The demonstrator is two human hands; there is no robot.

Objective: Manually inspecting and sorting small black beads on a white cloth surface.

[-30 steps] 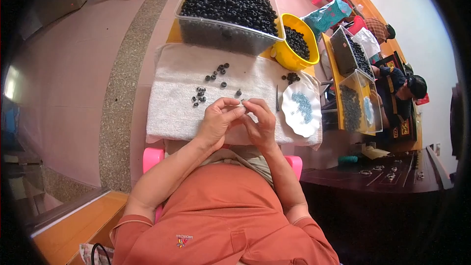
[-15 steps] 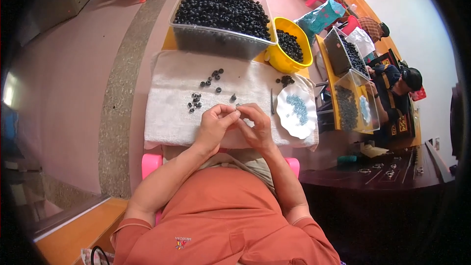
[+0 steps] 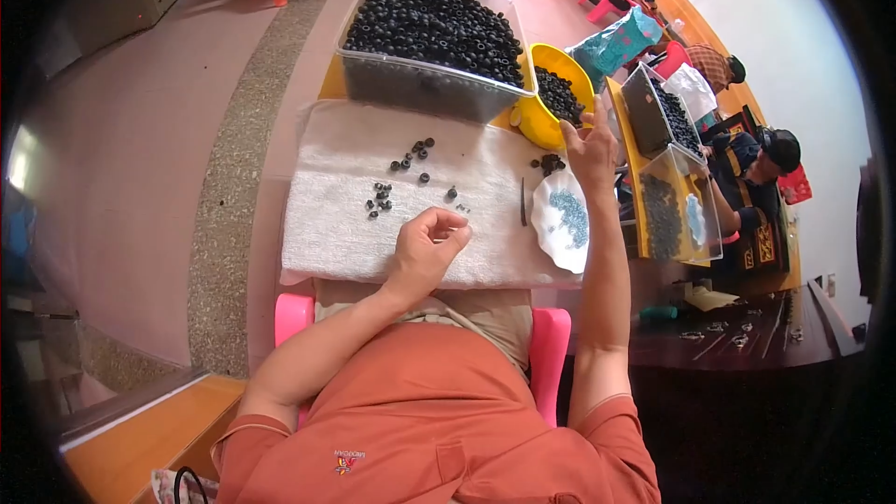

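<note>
Small black beads (image 3: 403,171) lie loosely scattered on the white towel (image 3: 336,224), with more heaped in the yellow bowl (image 3: 546,121) beside the towel's far right corner.

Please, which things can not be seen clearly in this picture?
- Head view: anything inside the left hand is hidden by its curled fingers.
- Right hand: its fingertips are too small to show a grip.
- Loose black parts on the towel: shape too small.

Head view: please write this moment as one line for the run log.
left hand: curled, on white cloth | right hand: reaching toward yellow bowl | loose black beads: on cloth | white dish: beside right forearm
</note>
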